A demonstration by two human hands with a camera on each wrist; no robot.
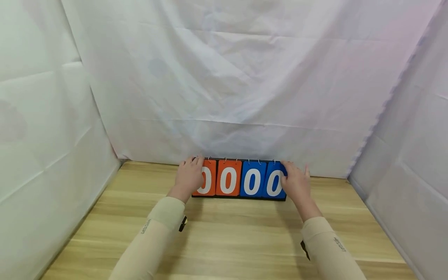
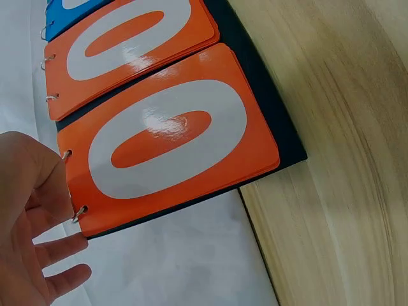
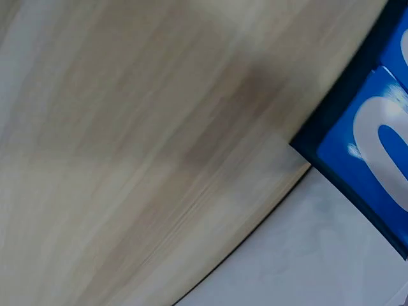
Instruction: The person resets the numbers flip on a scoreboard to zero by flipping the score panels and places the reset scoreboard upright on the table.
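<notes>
Both hands sit at the ends of a flip scoreboard point(image 1: 239, 179) standing at the back of the wooden table point(image 1: 224, 237) against the white cloth backdrop point(image 1: 224, 77). Left hand point(image 1: 188, 177), fingers relaxed and spread, touches the outer orange card point(image 2: 172, 140). Right hand point(image 1: 296, 182) covers the outer blue card point(image 3: 376, 153); whether it grips cannot be told, its fingers being hidden.

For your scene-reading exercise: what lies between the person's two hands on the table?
In the head view, a flip scoreboard stands between the left hand and right hand, showing four zeros.
</notes>
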